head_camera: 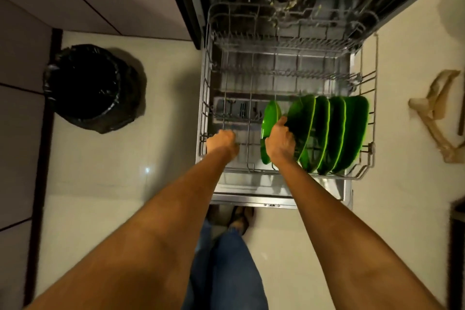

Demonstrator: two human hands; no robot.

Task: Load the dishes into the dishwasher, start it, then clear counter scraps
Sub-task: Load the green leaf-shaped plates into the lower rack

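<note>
The dishwasher stands open with its lower wire rack (367,118) pulled out over the door. Several green plates (337,131) stand on edge in the rack's right half. One smaller green plate (270,118) stands just left of them. My right hand (280,141) curls round the rim of the leftmost large plate, between it and the small plate. My left hand (222,142) is fisted at the rack's front left; it seems to grip a wire there. The upper rack (226,22) sits further in, blurred.
A bin lined with a black bag (93,88) stands on the pale floor left of the dishwasher. A beige cloth or bag (437,111) lies on the floor at the right. My legs and a sandalled foot (239,219) are just before the door's front edge.
</note>
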